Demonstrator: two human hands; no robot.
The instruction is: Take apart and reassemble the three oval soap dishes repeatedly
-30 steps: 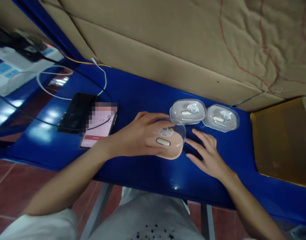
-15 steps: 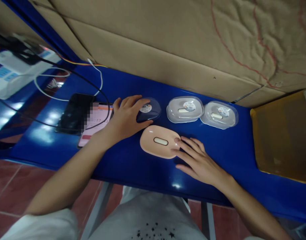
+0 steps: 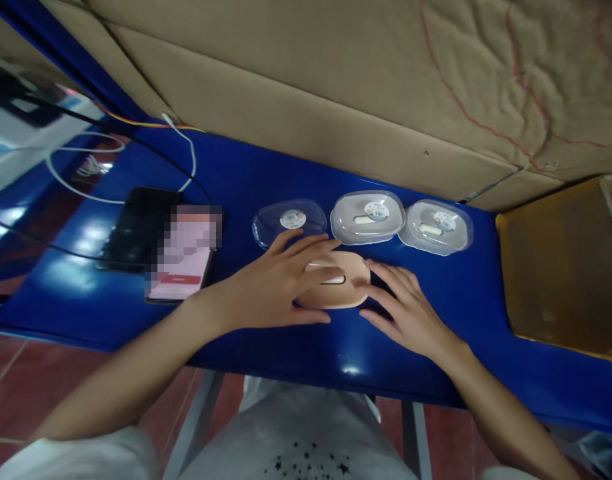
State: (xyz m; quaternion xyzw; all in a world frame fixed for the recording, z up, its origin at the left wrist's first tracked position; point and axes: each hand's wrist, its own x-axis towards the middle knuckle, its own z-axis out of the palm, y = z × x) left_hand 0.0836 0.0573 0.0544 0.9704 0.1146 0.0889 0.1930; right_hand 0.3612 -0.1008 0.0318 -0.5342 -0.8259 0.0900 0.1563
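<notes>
A peach oval dish (image 3: pixel 353 270) with a pale slot-shaped piece in its middle lies on the blue table. My left hand (image 3: pixel 286 280) is spread over its left part, fingers apart, covering much of it; whether it presses on the dish I cannot tell. At the dish's right edge, the fingertips of my right hand (image 3: pixel 403 307) touch the rim, the fingers apart. Behind the left hand sits a clear plastic cover (image 3: pixel 269 220) with a round label. To its right are two white dishes under clear covers, a nearer one (image 3: pixel 343 217) and a farther one (image 3: pixel 456 233).
A phone with a lit screen (image 3: pixel 186 260) overlaps a black phone or tablet (image 3: pixel 131 230) on the left, among black and white cables. A brown taped box (image 3: pixel 561 273) stands at the right. Cardboard (image 3: pixel 296 100) lines the back of the table.
My left hand has moved right, off the clear cover and over the peach dish. The dish sits slightly farther right in view. My right hand stays at its right edge.
</notes>
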